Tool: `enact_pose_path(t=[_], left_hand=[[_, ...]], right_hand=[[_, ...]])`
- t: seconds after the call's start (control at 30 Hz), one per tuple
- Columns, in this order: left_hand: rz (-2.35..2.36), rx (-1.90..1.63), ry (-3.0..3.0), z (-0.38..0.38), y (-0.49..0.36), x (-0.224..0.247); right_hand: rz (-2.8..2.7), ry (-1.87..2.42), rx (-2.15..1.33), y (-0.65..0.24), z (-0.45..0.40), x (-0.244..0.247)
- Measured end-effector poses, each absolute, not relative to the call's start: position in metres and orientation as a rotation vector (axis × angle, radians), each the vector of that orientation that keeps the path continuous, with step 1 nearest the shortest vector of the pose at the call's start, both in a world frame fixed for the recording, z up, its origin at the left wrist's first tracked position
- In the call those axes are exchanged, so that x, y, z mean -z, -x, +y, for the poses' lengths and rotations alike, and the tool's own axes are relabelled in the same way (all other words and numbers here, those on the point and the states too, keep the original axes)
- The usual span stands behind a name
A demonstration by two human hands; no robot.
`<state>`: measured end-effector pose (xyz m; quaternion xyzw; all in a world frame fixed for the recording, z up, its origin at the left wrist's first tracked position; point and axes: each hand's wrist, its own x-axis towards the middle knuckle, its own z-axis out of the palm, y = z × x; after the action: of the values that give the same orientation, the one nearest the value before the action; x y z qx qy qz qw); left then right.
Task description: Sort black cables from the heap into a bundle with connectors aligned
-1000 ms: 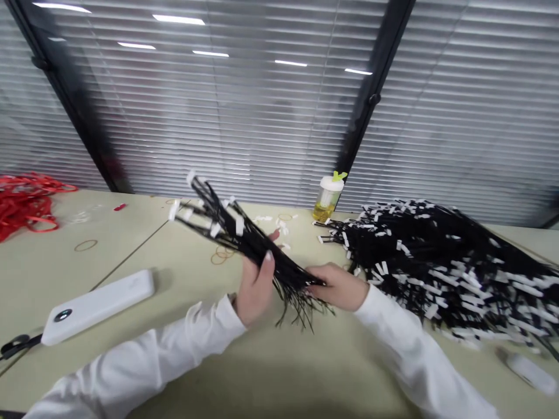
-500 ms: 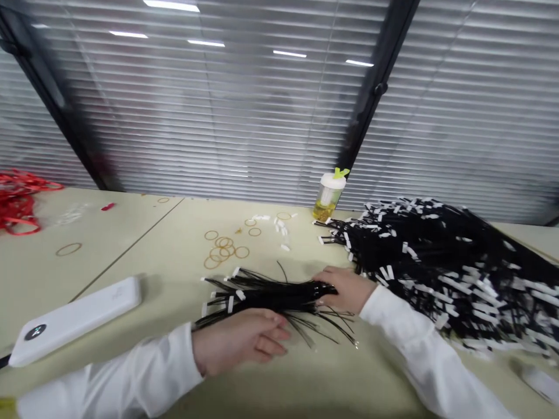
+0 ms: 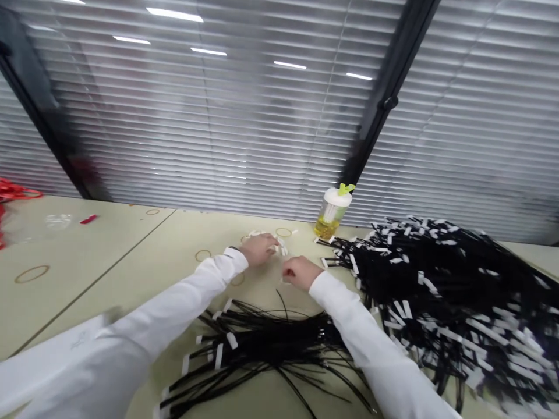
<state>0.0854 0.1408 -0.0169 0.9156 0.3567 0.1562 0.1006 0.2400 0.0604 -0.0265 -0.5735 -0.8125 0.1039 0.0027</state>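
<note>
My left hand (image 3: 259, 249) reaches over the small white plastic pieces (image 3: 283, 249) on the table, its fingers stretched out and the tips at the pieces. Just to the right, my right hand (image 3: 301, 272) is curled closed above the tabletop; whatever its fingers hold, if anything, is hidden. Closer to me lies a loose bundle of black cables (image 3: 279, 343) with white connectors at its left ends. Part of that bundle passes behind my right forearm.
At the right spreads a large heap of black cables (image 3: 437, 273) with white ends. A lidded bottle (image 3: 332, 216) of yellow liquid stands near the blinds. Rubber bands (image 3: 32, 273) lie about. A white power bank (image 3: 48, 358) is at the left, partly behind my sleeve.
Both hands have left the cable bundle and moved up the table to the white pieces. My right hand has let go of the bundle, which now lies on the table.
</note>
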Motion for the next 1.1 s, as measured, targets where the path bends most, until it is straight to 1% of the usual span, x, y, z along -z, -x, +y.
enact_pose_path(t=[0.13, 0.23, 0.37, 0.53, 0.7, 0.9, 1.1], left_hand=[[0.931, -0.393, -2.678, 0.144, -0.094, 0.038], [0.894, -0.343, -2.605, 0.144, -0.09, 0.043], [0.81, -0.22, -2.474, 0.14, -0.079, 0.033], [0.716, -0.004, -2.367, 0.136, -0.07, 0.008], [0.895, -0.09, -2.415, 0.146, -0.061, -0.002], [1.034, -0.165, -2.495, 0.157, -0.052, -0.004], [1.059, -0.152, -2.54, 0.158, -0.055, 0.0]], right_hand=[[-2.507, 1.769, -0.322, -0.259, 0.073, 0.024], [-2.479, 1.804, -0.299, -0.264, 0.082, 0.03], [-2.48, 1.837, -0.284, -0.268, 0.085, 0.039], [-2.38, 1.905, -0.158, -0.278, 0.083, 0.036], [-2.314, 1.811, -0.021, -0.263, 0.082, 0.038], [-2.302, 1.768, -0.05, -0.26, 0.083, 0.053], [-2.266, 1.721, -0.049, -0.266, 0.088, 0.059]])
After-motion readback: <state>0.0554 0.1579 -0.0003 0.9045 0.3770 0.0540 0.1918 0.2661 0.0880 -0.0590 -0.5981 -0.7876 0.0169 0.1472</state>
